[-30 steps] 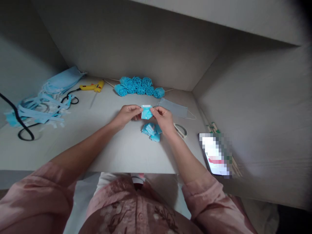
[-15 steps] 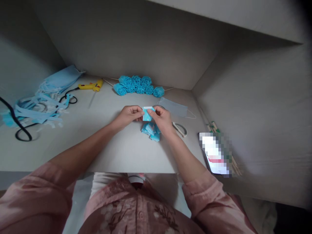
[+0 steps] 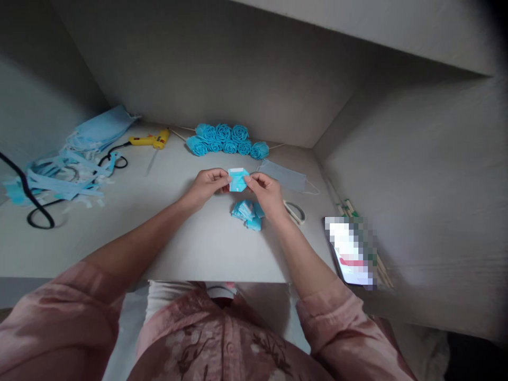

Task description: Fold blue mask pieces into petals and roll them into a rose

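Between my two hands is a small blue piece of mask fabric [image 3: 238, 181] with a white strip along its top and its lower right corner folded. My left hand [image 3: 206, 185] pinches its left edge between thumb and fingers. At the right edge, my right hand [image 3: 268, 191] pinches it the same way. Just below, on the table, lies a small pile of cut blue fabric pieces [image 3: 246, 211]. Scissors [image 3: 296, 211] lie beside my right wrist, partly hidden by it.
Blue fabric roses on sticks [image 3: 222, 142] lie along the back wall. A yellow glue gun [image 3: 151, 139] with a black cord, stacked face masks [image 3: 101, 127] and cut strips [image 3: 59, 180] are at left. A single mask [image 3: 283, 174], a phone [image 3: 349, 251] and sticks [image 3: 384, 272] are at right.
The fabric piece has moved slightly up and left, and its lower right corner is now folded. My right thumb has shifted from the middle of the piece to its right edge.
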A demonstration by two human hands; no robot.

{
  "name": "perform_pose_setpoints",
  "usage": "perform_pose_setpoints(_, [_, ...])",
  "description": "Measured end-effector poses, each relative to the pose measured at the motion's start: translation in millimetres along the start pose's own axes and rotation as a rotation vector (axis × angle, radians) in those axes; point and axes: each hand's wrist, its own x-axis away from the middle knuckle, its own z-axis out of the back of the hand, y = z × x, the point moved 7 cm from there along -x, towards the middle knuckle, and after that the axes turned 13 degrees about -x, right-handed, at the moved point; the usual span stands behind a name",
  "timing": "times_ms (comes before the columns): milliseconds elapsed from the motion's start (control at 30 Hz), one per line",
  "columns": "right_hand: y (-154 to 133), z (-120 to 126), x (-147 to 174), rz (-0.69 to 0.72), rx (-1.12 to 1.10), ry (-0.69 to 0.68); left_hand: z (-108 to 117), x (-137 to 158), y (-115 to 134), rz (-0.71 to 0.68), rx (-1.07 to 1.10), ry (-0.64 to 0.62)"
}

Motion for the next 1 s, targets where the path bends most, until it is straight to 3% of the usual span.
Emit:
perform_pose_setpoints(333, [-4,1,2,0.056,0.001,0.015,-4,2,2,0.011,-0.025,-0.006])
perform_pose_setpoints(567, [-1,-7,3,0.005,-0.046,-0.046,-13,5,5,-0.011,-0.045,-0.051])
perform_pose_setpoints(833, [5,-4,3,0.052,0.063,-0.013,-16,6,7,-0.021,-0.069,-0.09])
perform_pose_setpoints(1000, [3,-2,2,0.048,0.011,0.015,-16,7,6,-0.018,-0.038,-0.112])
